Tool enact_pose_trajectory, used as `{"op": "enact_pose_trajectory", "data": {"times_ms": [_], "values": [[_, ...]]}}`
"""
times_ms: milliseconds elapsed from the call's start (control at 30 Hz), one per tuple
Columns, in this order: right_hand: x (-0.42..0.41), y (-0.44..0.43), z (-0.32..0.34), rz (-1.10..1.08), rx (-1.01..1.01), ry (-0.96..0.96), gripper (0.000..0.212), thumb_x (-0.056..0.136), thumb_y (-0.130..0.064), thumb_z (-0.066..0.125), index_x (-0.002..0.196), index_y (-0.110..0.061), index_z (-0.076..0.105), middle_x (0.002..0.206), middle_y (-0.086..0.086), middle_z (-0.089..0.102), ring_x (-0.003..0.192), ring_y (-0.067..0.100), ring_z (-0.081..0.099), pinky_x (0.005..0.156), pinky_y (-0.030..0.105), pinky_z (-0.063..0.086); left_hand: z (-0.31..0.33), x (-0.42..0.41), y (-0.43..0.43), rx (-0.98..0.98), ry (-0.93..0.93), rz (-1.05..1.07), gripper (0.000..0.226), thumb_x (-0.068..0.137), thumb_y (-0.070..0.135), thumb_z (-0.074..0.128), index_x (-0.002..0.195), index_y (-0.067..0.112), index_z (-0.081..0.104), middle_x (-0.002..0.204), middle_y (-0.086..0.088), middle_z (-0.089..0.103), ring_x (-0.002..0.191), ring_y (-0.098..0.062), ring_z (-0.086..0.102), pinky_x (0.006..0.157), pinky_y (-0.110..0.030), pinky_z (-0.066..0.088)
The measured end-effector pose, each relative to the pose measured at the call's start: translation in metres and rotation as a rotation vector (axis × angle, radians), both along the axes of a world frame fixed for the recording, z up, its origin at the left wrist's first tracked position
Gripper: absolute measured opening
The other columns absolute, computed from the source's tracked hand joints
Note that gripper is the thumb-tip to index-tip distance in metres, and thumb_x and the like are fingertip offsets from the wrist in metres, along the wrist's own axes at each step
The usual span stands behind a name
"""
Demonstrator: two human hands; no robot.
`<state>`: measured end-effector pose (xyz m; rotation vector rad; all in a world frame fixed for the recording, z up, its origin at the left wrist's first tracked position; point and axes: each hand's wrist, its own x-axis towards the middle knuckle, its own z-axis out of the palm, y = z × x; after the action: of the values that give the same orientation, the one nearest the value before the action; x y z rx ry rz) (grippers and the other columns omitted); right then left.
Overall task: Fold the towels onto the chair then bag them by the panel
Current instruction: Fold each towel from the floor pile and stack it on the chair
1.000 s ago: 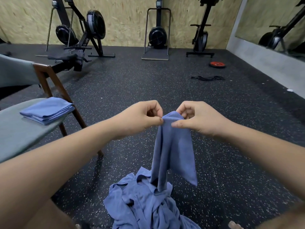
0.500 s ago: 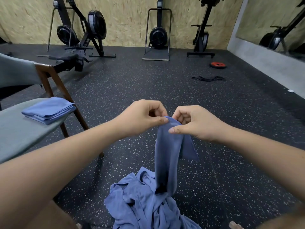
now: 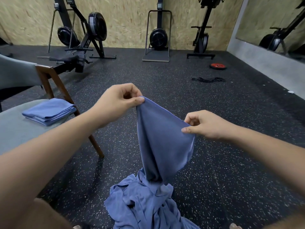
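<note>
A blue towel [image 3: 161,138] hangs in front of me, its top edge stretched between both hands. My left hand [image 3: 118,103] pinches the upper left corner, and my right hand [image 3: 204,124] pinches the edge lower and to the right. The towel's bottom end trails into a crumpled heap of blue towels [image 3: 145,204] on the floor between my legs. A neatly folded blue towel stack [image 3: 49,111] lies on the grey seat of the wooden chair [image 3: 14,129] at the left.
Rowing machines [image 3: 85,38] and an exercise bike [image 3: 202,37] stand along the chipboard back wall. A red weight plate [image 3: 217,66] and black bands [image 3: 208,79] lie on the speckled rubber floor. A mirror wall [image 3: 272,30] runs along the right.
My hands have drawn apart, the right one sliding down and to the right along the towel's edge, so the bunched towel now spreads out between them.
</note>
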<state>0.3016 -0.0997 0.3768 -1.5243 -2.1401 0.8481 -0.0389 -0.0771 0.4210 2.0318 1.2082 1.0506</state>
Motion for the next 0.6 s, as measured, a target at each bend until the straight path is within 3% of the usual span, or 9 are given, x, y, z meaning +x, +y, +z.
{"op": "enact_pose_trajectory", "data": {"times_ms": [100,300,433,500,600], "values": [[0.006,0.003,0.001,-0.036,0.018,-0.045,0.014,0.092,-0.030,0.084,0.085,-0.022,0.074,0.078,0.003,0.074,0.066,0.010,0.056,0.067,0.034,0.043,0.000,-0.011,0.006,-0.001,-0.051,0.053,0.011,0.097,0.025,0.080,0.089,0.021,0.073,0.078,0.006,0.068,0.073,-0.009,0.056,0.074,-0.032,0.044],[0.013,-0.001,0.015,-0.072,0.036,-0.032,0.012,0.099,-0.022,0.076,0.088,-0.020,0.076,0.071,-0.004,0.075,0.060,0.006,0.060,0.061,0.024,0.046,-0.002,-0.030,0.014,0.005,-0.102,0.176,0.015,0.093,0.037,0.078,0.092,0.023,0.074,0.087,-0.009,0.075,0.076,-0.014,0.060,0.078,-0.039,0.049],[0.011,-0.006,0.028,-0.053,0.031,-0.051,0.008,0.100,-0.019,0.074,0.093,-0.018,0.077,0.074,0.005,0.077,0.061,0.012,0.063,0.067,0.029,0.051,-0.003,-0.033,0.016,0.020,-0.110,0.253,0.012,0.096,0.032,0.077,0.089,0.023,0.073,0.080,0.006,0.074,0.071,-0.007,0.060,0.074,-0.032,0.047],[0.008,-0.013,0.035,-0.034,0.018,0.009,0.006,0.101,-0.016,0.073,0.104,-0.020,0.074,0.077,0.010,0.077,0.065,0.016,0.069,0.069,0.032,0.054,-0.003,-0.032,0.016,0.016,-0.120,0.274,0.012,0.096,0.030,0.077,0.089,0.022,0.073,0.082,0.003,0.075,0.074,-0.008,0.063,0.077,-0.032,0.049],[-0.002,-0.029,0.051,0.017,-0.055,0.240,0.022,0.104,-0.008,0.068,0.122,-0.021,0.066,0.082,0.018,0.074,0.071,0.026,0.076,0.066,0.027,0.057,-0.004,-0.028,0.014,0.019,-0.095,0.287,0.012,0.096,0.031,0.077,0.089,0.022,0.072,0.084,0.003,0.076,0.074,-0.007,0.064,0.076,-0.031,0.050]]}}
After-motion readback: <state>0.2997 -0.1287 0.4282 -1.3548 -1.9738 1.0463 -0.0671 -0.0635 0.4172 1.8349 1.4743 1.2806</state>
